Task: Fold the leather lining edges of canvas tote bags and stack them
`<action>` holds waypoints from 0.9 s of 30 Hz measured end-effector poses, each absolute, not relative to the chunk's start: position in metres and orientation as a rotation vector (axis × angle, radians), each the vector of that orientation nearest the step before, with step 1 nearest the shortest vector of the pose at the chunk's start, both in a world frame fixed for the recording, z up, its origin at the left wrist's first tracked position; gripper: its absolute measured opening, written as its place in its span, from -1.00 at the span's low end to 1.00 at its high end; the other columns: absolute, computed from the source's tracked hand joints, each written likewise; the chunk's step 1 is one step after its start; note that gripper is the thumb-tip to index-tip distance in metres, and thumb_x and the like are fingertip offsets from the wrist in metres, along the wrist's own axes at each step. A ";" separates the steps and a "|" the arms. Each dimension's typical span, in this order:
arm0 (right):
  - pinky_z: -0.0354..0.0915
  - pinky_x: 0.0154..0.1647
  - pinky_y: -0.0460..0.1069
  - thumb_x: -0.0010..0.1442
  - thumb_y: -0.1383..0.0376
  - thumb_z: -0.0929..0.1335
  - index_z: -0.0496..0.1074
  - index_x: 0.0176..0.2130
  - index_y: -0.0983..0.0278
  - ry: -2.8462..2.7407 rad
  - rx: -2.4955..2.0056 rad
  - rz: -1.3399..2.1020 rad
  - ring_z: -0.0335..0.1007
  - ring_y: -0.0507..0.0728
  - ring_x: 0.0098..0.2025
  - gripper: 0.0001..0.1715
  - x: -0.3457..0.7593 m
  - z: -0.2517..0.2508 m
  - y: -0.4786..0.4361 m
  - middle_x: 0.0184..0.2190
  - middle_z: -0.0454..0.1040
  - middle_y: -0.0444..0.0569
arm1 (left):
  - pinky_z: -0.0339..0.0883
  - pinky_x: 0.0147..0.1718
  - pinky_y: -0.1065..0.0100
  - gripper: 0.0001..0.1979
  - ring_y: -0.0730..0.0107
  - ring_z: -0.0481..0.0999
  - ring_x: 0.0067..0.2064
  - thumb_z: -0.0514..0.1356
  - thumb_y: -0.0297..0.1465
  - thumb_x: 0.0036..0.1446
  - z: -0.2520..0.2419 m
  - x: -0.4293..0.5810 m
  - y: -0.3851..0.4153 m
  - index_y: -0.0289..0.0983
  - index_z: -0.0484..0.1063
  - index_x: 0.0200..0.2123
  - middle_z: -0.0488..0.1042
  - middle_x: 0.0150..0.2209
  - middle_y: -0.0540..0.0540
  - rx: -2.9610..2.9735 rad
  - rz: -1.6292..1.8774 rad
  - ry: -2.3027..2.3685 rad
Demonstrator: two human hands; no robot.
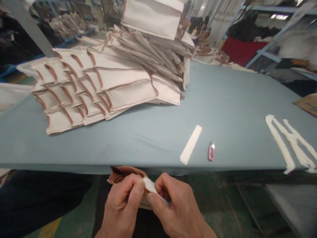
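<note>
Left hand [121,206] and right hand [177,205] together, pinching a brown-trimmed canvas piece [126,175] below the near desk [138,145] edge. Large stack of folded canvas bags [99,87] looks done, far left; held piece looks unfinished.

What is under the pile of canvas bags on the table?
The blue-grey table cover shows around the edges of the canvas bags; directly beneath them, everything is hidden.

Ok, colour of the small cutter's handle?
The small cutter has a pink handle; it shows best in the head view.
</note>
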State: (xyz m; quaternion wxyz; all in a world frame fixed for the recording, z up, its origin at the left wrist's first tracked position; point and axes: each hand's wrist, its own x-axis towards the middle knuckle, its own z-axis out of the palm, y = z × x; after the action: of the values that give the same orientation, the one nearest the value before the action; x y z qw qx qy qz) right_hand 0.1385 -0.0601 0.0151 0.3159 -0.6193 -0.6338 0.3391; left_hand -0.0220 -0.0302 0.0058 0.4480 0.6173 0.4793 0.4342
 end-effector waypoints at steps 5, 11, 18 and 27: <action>0.25 -0.36 -0.04 0.34 0.19 0.30 0.22 -0.43 0.17 -1.546 -1.610 0.536 0.39 0.07 -0.45 -0.70 0.107 -0.005 -0.079 -0.53 0.38 -0.18 | 0.17 -0.54 0.44 -0.46 0.41 0.28 -0.49 0.20 -0.02 0.36 0.005 -0.020 -0.039 -0.28 0.45 -0.54 0.38 -0.54 0.00 1.143 1.008 1.224; 0.36 -0.27 -0.07 0.39 0.19 0.32 0.28 -0.38 0.17 -1.619 -1.566 0.804 0.48 0.07 -0.37 -0.72 0.114 0.001 -0.075 -0.46 0.46 -0.19 | 0.23 -0.47 0.44 -0.45 0.37 0.32 -0.42 0.20 0.04 0.35 0.007 -0.030 -0.038 -0.27 0.47 -0.51 0.44 -0.46 -0.04 1.169 1.045 1.262; 0.43 0.07 0.01 0.48 0.09 0.26 0.42 0.04 0.25 -1.709 -1.067 0.768 0.58 0.16 0.02 -0.66 0.153 0.038 -0.030 -0.04 0.63 0.06 | 0.38 -0.36 0.46 -0.54 0.32 0.53 -0.39 0.16 -0.11 0.42 0.019 -0.059 -0.020 -0.24 0.57 -0.46 0.58 -0.44 -0.05 1.604 0.861 1.195; 0.24 -0.44 -0.11 0.24 -0.08 0.50 0.50 -0.26 0.22 -1.951 -0.817 0.829 0.41 -0.01 -0.50 -0.57 0.144 0.033 0.017 -0.49 0.52 -0.22 | 0.17 -0.58 0.47 -0.56 0.47 0.36 -0.60 0.13 -0.31 0.36 0.055 -0.046 -0.008 -0.23 0.40 -0.61 0.38 -0.65 0.06 1.922 0.811 1.191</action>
State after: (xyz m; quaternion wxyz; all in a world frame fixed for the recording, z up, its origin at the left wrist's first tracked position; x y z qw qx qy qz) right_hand 0.1439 0.0167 0.0328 0.4213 -0.3263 -0.7788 0.3311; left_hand -0.0463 -0.0077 0.0548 0.3613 0.7461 0.4622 0.3150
